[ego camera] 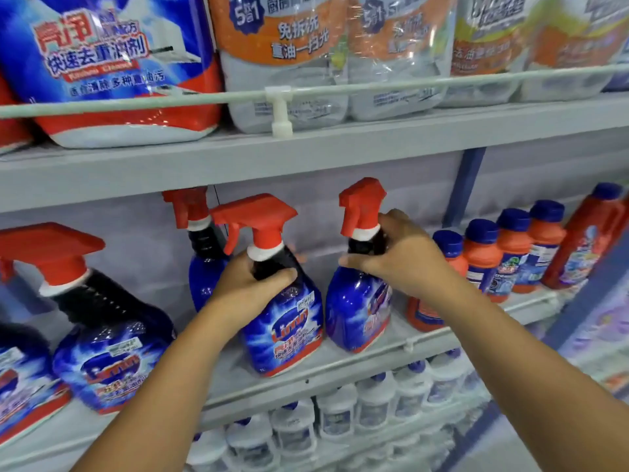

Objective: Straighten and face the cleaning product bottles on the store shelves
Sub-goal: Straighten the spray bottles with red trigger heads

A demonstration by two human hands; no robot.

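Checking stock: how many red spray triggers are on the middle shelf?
4: far left, back one behind the left hand, one above that hand, one by the right hand. More may be hidden.

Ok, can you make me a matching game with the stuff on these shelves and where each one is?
Things:
1. left hand
2. right hand
3. orange bottles with blue caps
4. small white bottles

Places:
A. on the shelf below the spray bottles
B. right of the spray bottles
C. on the neck of the sideways-turned spray bottle
D. on the neck of the front-facing spray bottle

Pairs: 1-D, 2-C, 3-B, 4-A
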